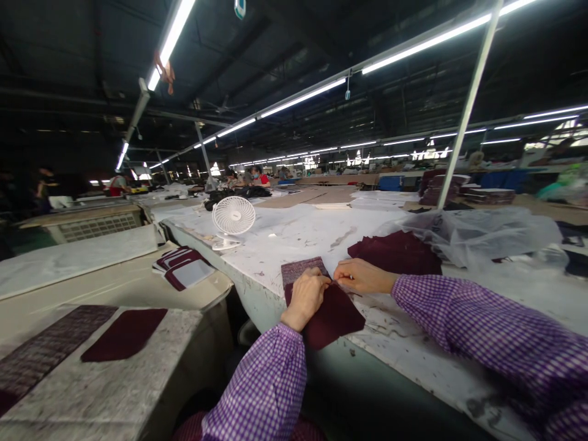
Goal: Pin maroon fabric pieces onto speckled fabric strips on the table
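Note:
A maroon fabric piece (pixel 337 318) hangs partly over the front edge of the white table. It overlaps a patterned maroon-and-grey fabric piece (pixel 298 269) that lies flat behind it. My left hand (pixel 307 297) rests on both pieces, its fingers closed at their upper edge. From the right, my right hand (pixel 362 275) meets it there, thumb and fingers pinched together on the maroon piece's edge. Just what lies between those fingertips is partly hidden. Beyond my right hand sits a heap of maroon fabric (pixel 395 254).
A small white fan (pixel 233 217) stands on the white table (pixel 289 229). Clear plastic sheeting (pixel 496 236) lies at right, near a metal post (pixel 468 110). On lower surfaces at left are stacked cut pieces (pixel 184 269), a maroon piece (pixel 125 334) and a patterned strip (pixel 55 343). Several people are far back.

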A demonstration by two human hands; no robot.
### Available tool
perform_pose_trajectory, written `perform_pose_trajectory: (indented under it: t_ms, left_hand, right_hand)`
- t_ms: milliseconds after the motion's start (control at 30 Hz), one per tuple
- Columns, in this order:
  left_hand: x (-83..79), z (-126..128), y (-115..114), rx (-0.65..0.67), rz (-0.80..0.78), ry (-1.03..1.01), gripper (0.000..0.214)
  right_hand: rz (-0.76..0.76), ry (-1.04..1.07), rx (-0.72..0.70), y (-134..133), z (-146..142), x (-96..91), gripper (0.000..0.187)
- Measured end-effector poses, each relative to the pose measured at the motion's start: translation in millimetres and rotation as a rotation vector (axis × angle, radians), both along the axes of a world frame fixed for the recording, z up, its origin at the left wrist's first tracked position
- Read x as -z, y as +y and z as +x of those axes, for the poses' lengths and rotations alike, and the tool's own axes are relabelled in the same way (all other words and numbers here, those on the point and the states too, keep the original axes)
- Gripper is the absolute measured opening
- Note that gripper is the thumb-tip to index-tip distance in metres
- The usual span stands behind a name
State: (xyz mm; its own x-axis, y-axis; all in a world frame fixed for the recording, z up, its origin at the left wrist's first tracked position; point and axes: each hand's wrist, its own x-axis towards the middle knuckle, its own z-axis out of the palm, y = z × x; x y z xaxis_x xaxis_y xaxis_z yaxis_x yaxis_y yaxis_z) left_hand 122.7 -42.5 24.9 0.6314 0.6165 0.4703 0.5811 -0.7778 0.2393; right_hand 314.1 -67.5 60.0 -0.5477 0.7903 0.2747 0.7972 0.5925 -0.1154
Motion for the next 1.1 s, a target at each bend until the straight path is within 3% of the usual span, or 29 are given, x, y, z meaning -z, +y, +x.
perform_pose_trajectory:
  t_ms: [300,667,833,900,1100]
  left_hand:
    - [2.0,-10,8,0.075,-0.030,-0.038,0.025]
    - [-0.3,-20,2,0.090,0.125,0.074,0.032]
    - [-2.0,-19,-1,0.074,0.121,0.095,0.031]
    - [-2.2,-18,-1,0.067,0.122,0.091,0.032]
    - [-1.9,-28,1,0.084,0.056,-0.006,0.025]
  right_hand:
    - [0.121,-0.128,-0.052,0,2,10.9,0.014]
    - [0.270,-0.549,-0.060,-12,-7,5.8,0.016]
    - [0.176,-0.357,0.068,-14,-10,-10.0,0.026]
    - [0.159,-0.246,0.050,-14,-17,-12.4,0.030]
    - [0.069,-0.172,0.080,-18,-32,3.6,0.030]
